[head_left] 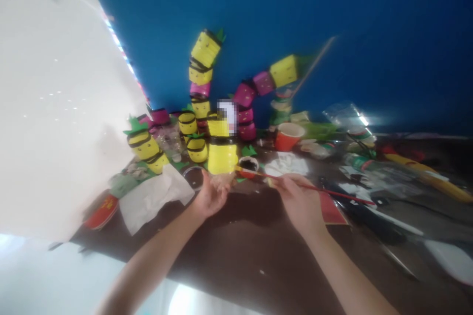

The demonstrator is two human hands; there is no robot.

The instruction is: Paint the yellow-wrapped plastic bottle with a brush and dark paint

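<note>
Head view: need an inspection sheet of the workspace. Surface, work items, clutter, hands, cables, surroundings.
Surface: dark brown tabletop, littered toward the back and right.
Work items: yellow container upright, its lowest part unpainted-looking; thin red-handled brush, tip at or very near the container's lower right side.
Clutter: white sheet at left; red cup tipped over; red-and-white cup upright; crumpled white tissue; more items at right, blurred.
Hands: left hand holds the container's base; right hand grips the brush.
Cables: none identifiable; blur at right.
Surroundings: blue wall behind; white panel at left.
</note>
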